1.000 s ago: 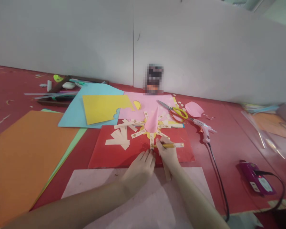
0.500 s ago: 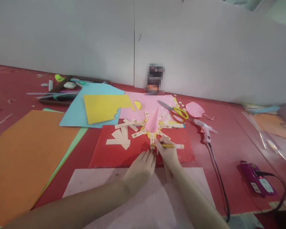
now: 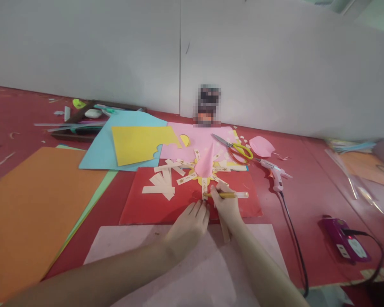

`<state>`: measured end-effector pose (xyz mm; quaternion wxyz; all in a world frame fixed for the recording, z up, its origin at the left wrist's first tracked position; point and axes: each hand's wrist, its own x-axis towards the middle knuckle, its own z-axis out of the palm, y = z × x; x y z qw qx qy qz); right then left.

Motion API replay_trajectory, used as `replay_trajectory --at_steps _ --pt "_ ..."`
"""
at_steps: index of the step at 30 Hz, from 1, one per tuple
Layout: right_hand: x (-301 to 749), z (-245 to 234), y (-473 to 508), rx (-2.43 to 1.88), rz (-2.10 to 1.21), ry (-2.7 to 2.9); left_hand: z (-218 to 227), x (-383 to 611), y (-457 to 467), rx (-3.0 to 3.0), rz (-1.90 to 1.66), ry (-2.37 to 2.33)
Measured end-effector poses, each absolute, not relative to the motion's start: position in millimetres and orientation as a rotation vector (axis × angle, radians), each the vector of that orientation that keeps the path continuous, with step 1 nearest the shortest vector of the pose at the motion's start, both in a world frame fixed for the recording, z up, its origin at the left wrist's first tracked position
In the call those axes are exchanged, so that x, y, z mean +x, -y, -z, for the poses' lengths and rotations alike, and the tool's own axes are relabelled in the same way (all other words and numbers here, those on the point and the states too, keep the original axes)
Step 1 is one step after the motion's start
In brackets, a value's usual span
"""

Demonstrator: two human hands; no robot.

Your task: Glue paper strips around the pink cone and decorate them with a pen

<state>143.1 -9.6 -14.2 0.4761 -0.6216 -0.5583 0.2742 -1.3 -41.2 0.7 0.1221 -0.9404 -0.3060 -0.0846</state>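
Note:
My right hand (image 3: 227,206) grips a gold pen (image 3: 227,195), its tip touching the lower end of a white paper strip (image 3: 204,187) that bears handwriting and a star. Just below that end rests my left hand (image 3: 191,219), laid flat with its fingers stretched out on the red board (image 3: 137,209). The strip runs out from a yellow paper flower (image 3: 203,180) with a pink paper cone (image 3: 206,164) standing on it. Other lettered strips with gold stars radiate around the flower. Left of it lies a pile of blank paper strips (image 3: 161,183).
Scissors (image 3: 232,147) and a pink glue gun (image 3: 277,174) lie to the right, the gun's cord trailing towards a purple power box (image 3: 345,239). Orange paper (image 3: 35,204), blue paper (image 3: 97,149) and yellow paper (image 3: 132,145) cover the left. A dark tray (image 3: 73,135) stands behind.
My right hand and the pen have shifted very slightly to the right at the strip's lower end. The left hand stays where it was.

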Motion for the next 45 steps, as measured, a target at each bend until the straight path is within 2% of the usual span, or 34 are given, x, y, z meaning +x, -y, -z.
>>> replay_trajectory --at_steps 4,17,27,40,45 --pt "142.8 13.4 10.1 -1.513 -0.737 1.359 -0.1 -1.3 41.6 -2.754 0.261 0.897" --pt "142.3 15.0 8.9 -1.496 -0.607 1.375 -2.2 -1.5 41.5 -2.752 0.211 0.898" --pt "142.5 16.0 10.4 -1.539 -0.701 1.367 -0.7 -2.4 41.2 -2.816 0.218 0.919" --pt "143.2 14.3 10.7 -1.554 -0.652 1.372 -2.2 -1.9 40.9 -2.769 0.239 0.882" --pt "143.2 13.9 10.6 -1.513 -0.783 1.365 -0.1 -2.0 39.9 -2.755 0.266 0.87"
